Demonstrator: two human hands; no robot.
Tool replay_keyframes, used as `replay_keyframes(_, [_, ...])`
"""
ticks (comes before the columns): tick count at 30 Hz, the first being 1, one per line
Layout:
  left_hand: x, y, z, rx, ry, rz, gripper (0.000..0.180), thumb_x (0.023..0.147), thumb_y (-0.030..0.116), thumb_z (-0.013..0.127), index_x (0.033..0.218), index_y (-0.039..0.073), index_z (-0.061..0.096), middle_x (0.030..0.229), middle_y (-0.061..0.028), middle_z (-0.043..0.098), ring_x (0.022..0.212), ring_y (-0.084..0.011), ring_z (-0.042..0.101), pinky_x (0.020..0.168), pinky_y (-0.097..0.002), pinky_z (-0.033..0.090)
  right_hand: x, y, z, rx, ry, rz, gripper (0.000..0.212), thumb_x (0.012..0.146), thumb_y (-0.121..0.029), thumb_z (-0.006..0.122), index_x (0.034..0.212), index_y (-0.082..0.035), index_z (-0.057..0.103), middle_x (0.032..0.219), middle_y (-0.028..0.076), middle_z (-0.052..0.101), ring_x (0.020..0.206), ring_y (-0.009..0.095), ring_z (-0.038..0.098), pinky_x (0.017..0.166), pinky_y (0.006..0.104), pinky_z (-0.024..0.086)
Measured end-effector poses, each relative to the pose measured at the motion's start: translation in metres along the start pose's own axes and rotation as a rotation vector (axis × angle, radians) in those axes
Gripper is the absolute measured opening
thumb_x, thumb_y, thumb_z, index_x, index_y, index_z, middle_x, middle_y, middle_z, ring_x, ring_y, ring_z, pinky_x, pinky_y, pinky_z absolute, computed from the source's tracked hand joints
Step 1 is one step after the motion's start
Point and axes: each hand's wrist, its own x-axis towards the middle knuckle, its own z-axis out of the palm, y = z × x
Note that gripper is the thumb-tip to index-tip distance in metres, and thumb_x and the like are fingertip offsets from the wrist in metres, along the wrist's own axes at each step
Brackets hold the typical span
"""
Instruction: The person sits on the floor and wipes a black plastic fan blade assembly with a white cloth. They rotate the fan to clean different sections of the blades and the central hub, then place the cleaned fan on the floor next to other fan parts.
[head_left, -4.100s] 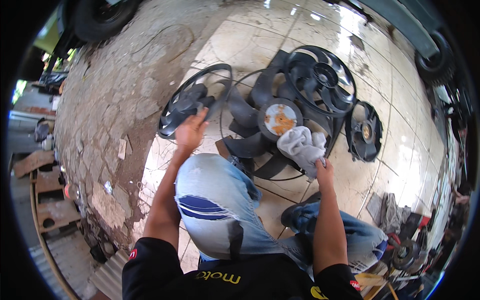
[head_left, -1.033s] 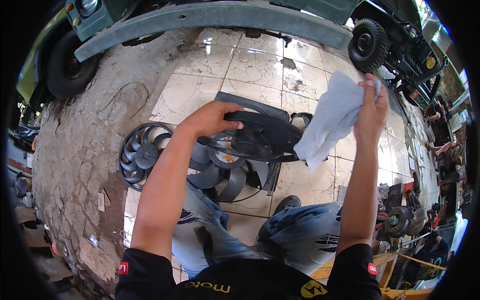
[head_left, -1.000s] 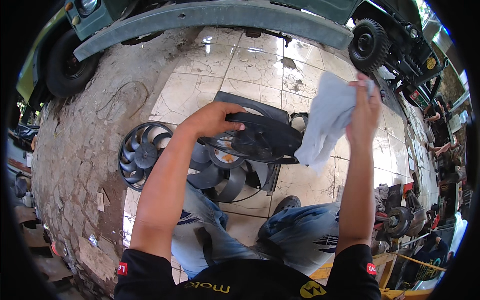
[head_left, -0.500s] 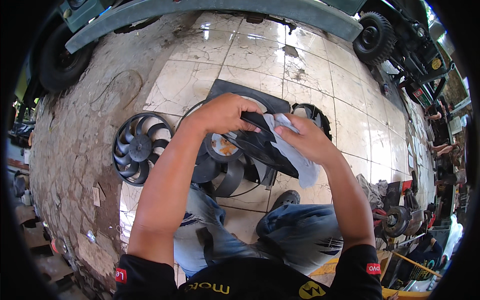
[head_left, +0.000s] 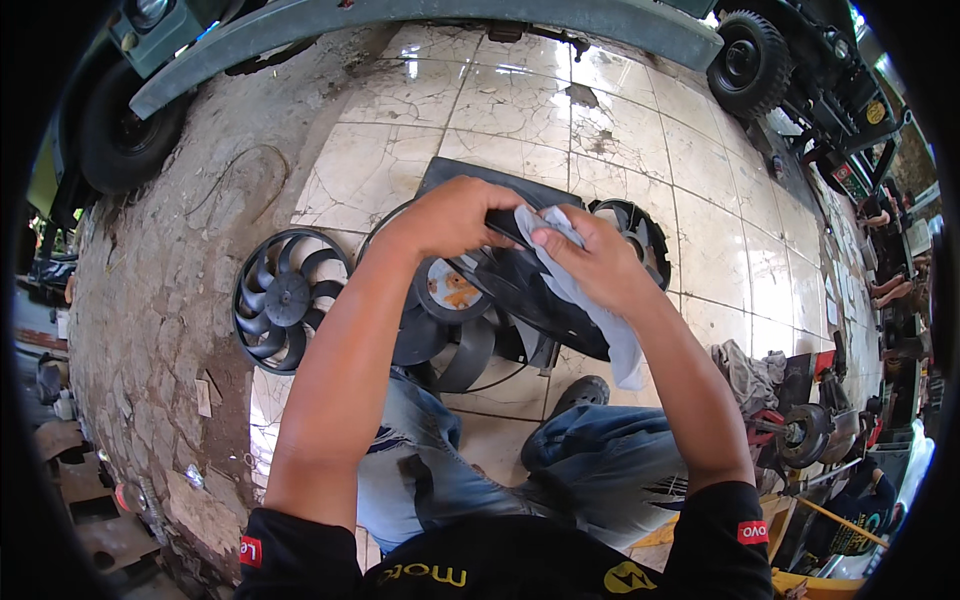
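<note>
My left hand (head_left: 462, 215) is closed around the upper end of a dark plastic piece (head_left: 545, 305), holding it tilted above the floor. With fingers bent, my right hand (head_left: 597, 255) presses a pale grey cloth (head_left: 617, 350) against that same end, close to my left fingers. The cloth's loose part hangs down along the piece's right side. Beneath my hands lies a large black radiator fan (head_left: 468, 358) whose round centre (head_left: 452, 288) is metal with rust-coloured patches. Part of its square shroud (head_left: 447, 172) shows beyond my left hand; the remainder is covered by my arms and the piece.
A smaller ringed fan (head_left: 288, 300) lies left of my left forearm. Right of my right hand sits a round black housing (head_left: 655, 245). Vehicle wheels (head_left: 748, 52) and a grey bumper (head_left: 430, 22) stand at the far side. Crumpled rags (head_left: 750, 375) and machine parts are at right.
My right hand has slid the cloth slightly up and left, nearer my left hand. My left hand keeps its grip on the plastic piece, whose end has shifted a little.
</note>
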Motion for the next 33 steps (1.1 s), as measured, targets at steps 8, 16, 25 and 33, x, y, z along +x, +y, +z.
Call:
replay_keyframes(8, [-0.022,-0.041,-0.02,-0.192,0.127,-0.187,0.041,0.08,0.007,0.079,0.119,0.01,0.069,0.106,-0.0096,0.071,0.095,-0.0201,0.065,0.087,-0.0321,0.05,-0.031,0.059,-0.002,0.07,0.116,-0.136,0.044,0.099,-0.041,0.058,0.113,0.0,0.061,0.096,0.015,0.065,0.091,0.026,0.064,0.082,0.0344,0.048])
replay_keyframes(16, [-0.024,0.018,0.009,0.327,0.336,0.17,0.056,0.079,0.002,0.074,0.131,0.015,0.06,0.138,-0.0055,0.055,0.13,-0.0281,0.049,0.115,-0.051,0.03,-0.022,0.029,0.01,0.19,0.147,0.073,0.042,0.101,-0.039,0.057,0.107,0.002,0.062,0.099,0.01,0.062,0.088,0.02,0.06,0.081,0.0315,0.047])
replay_keyframes(25, [-0.021,-0.016,-0.01,0.329,0.326,0.201,0.047,0.08,0.007,0.074,0.125,0.011,0.061,0.131,-0.0084,0.058,0.128,-0.0298,0.049,0.111,-0.0404,0.037,-0.02,0.039,0.023,0.16,0.084,-0.202,0.042,0.101,-0.033,0.059,0.124,0.001,0.058,0.112,0.006,0.06,0.1,0.012,0.055,0.087,0.0255,0.045])
replay_keyframes(33, [-0.015,-0.012,-0.004,0.31,0.4,0.167,0.052,0.082,0.012,0.075,0.131,0.01,0.059,0.134,-0.0121,0.055,0.129,-0.0324,0.048,0.108,-0.0405,0.041,-0.022,0.046,0.028,0.288,0.218,-0.246,0.038,0.096,-0.015,0.063,0.132,-0.006,0.058,0.121,0.011,0.06,0.108,0.022,0.06,0.09,0.0306,0.048])
